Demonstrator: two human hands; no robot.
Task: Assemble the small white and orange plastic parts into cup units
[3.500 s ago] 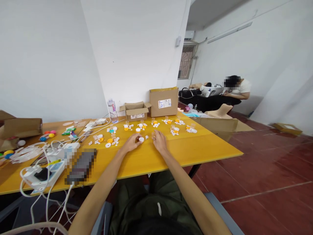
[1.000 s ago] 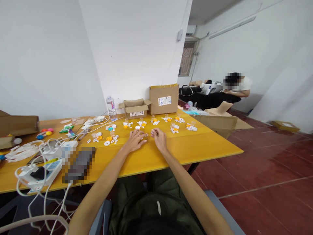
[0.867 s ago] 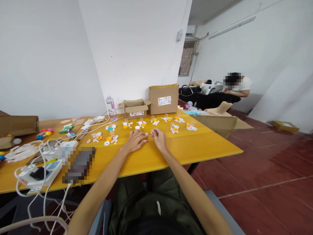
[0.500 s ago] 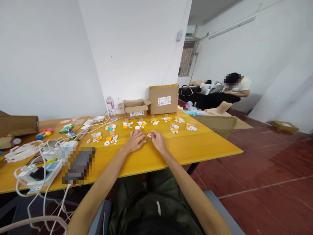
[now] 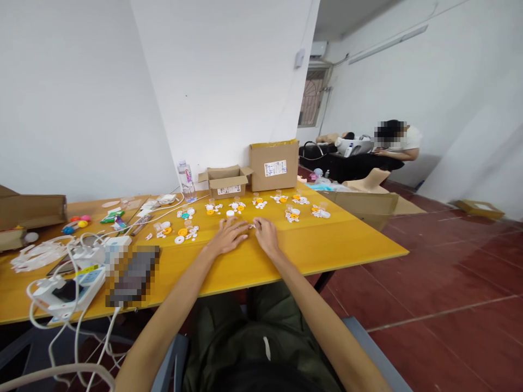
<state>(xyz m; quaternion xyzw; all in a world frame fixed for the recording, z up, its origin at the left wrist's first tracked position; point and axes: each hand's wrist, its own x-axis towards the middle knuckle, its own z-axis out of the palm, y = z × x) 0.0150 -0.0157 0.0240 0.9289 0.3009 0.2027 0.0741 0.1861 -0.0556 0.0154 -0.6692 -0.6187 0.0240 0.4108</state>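
Observation:
My left hand (image 5: pixel 230 236) rests low over the yellow table, its fingers apart and nothing visible in its grasp. Just beyond its fingertips stands a white round cap (image 5: pixel 230 214). Close beside it, my right hand (image 5: pixel 266 235) has its fingers curled together at a small white plastic piece (image 5: pixel 252 226), which is partly hidden by the fingertips. Little piles of parts lie around: an orange ring (image 5: pixel 182 232) and a white disc (image 5: pixel 179 239) to the left, a teal ring (image 5: pixel 185 216) farther back, and a pile with white pieces (image 5: pixel 292 214) to the right.
An open carton (image 5: pixel 227 184), a closed cardboard box (image 5: pixel 274 166) and a water bottle (image 5: pixel 187 181) stand along the back. Left are a phone (image 5: pixel 134 275), a power strip (image 5: pixel 77 294) and tangled white cables. Beyond the table, a person (image 5: pixel 398 142) sits at the right.
The fingers of my right hand have shifted slightly and cover more of the small white piece. My left hand stays nearly in place, with its fingers a little more spread.

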